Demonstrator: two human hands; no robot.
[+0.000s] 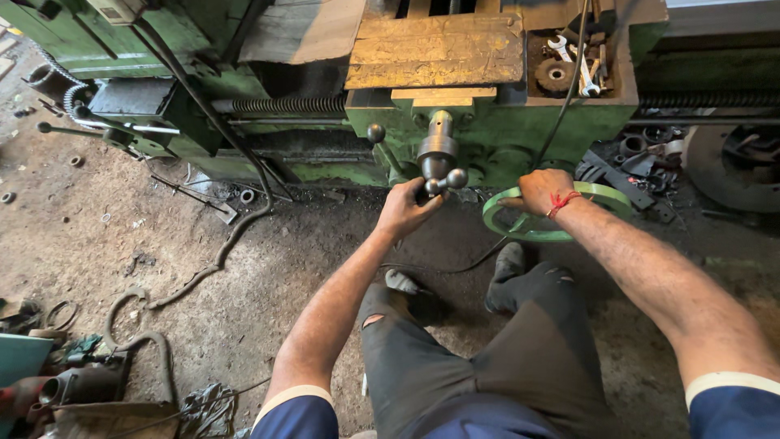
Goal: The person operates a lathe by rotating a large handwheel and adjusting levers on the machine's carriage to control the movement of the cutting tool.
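Grimy workshop floor [244, 268] here, packed dirt and oil stains everywhere, with a big green lathe [496, 130] running across the top of the view.

Closest to the camera, bottom left, there's a heap of junk: a rusty curved hook [138, 341], some rags and what looks like an old motor housing [73, 386]. The person's knees in dark torn trousers [487, 349] sit right in the middle, with the shoes [508, 264] planted on the dirt just in front of the machine.

Going up from there, the left hand [406, 207] is curled shut around the lower end of a ball-ended crank handle [439, 167] that sticks out of the lathe's front. One steel ball shows just above the fingers. The right hand [540, 191], with a red thread on the wrist, is clamped over the near rim of a green handwheel [597, 199], which sits just to the right of the crank, low on the front of the machine.

A black cable [244, 162] snakes down from the machine and across the floor on the left. Further back, on top of the carriage, there's a worn wooden board [435, 49], and next to it a tray with spanners [573, 61]. Far left you can see the lead screw [284, 106] and a few loose washers on the ground.
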